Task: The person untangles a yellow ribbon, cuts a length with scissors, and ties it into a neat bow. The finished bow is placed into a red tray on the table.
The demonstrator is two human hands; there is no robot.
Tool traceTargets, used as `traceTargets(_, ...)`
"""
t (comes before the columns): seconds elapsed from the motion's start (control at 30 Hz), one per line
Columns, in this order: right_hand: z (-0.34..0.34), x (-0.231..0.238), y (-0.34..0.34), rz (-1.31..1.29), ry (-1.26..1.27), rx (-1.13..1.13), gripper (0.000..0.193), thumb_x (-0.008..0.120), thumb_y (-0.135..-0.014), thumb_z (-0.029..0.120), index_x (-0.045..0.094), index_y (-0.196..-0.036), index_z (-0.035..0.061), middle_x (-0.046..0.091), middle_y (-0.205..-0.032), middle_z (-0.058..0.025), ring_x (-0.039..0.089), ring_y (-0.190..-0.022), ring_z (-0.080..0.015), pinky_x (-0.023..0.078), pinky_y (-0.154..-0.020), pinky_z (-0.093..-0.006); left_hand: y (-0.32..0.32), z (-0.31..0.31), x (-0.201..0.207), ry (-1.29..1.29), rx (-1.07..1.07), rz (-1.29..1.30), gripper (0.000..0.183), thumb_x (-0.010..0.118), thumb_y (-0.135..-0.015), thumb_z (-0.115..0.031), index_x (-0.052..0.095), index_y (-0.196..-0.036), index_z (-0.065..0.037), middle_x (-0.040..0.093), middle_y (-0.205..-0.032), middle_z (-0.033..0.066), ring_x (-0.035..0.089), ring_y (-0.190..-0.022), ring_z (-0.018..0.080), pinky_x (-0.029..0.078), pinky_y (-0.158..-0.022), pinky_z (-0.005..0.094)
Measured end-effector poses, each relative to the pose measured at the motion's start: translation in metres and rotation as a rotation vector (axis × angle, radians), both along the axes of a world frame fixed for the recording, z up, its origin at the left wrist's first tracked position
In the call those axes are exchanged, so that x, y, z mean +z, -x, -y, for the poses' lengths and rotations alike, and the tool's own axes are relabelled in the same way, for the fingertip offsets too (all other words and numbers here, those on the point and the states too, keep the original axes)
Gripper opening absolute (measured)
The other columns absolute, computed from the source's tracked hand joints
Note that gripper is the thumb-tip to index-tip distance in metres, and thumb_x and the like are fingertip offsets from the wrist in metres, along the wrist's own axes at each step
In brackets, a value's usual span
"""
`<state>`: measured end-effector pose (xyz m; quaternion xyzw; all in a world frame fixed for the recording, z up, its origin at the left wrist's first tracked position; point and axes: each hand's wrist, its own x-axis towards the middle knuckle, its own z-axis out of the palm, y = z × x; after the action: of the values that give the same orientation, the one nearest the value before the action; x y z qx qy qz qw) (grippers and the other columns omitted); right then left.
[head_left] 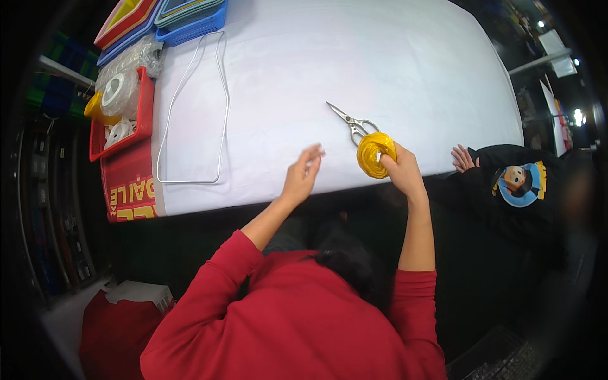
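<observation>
My right hand (404, 170) is closed on a yellow roll (368, 161) of what looks like shiny plastic ribbon, gripping its right side with the thumb near the centre hole. Just beyond the roll lie metal scissors (349, 119), blades pointing to the far left. The roll covers part of their handles. My left hand (301, 176) hovers at the table's near edge with nothing in it. Its fingers are partly blurred, but they look loosely stretched with a gap at the thumb. A bent white wire frame (223, 126) lies flat to the left of that hand.
The table (392, 57) has a white cover. At its left edge stands a red basket (144, 114) with wrapped rolls; stacked plastic baskets (196, 25) stand behind. Close on the right, another person in black rests a hand (465, 158) at the table edge.
</observation>
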<state>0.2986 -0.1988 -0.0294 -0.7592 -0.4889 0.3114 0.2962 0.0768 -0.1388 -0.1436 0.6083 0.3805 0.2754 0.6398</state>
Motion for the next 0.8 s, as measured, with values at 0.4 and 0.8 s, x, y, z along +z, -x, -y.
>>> traceTargets(0.4,0.003,0.048,0.024,0.171,0.032,0.433,0.025,0.055,-0.069,0.017,0.055,-0.084,-0.0039,0.059,-0.072,-0.0202,0.058,-0.068,-0.0321,0.046,-0.065,-0.0393,-0.039,-0.031,0.158,-0.063,-0.73,-0.198,0.084,0.064,-0.065,-0.007,0.023,-0.139,-0.011,0.05,-0.118,0.0166,0.05,-0.109,0.0267,0.039,-0.093,0.0334)
traceTargets(0.8,-0.006,0.062,0.0,0.422,-0.094,0.7,0.026,0.059,-0.07,0.021,0.057,-0.084,-0.0007,0.058,-0.071,-0.0163,0.058,-0.064,-0.0308,0.046,-0.061,-0.0393,-0.043,-0.032,0.154,0.014,-0.713,0.015,0.081,0.071,-0.07,-0.019,0.025,-0.136,-0.008,0.056,-0.107,0.0145,0.053,-0.101,0.0213,0.042,-0.088,0.0314)
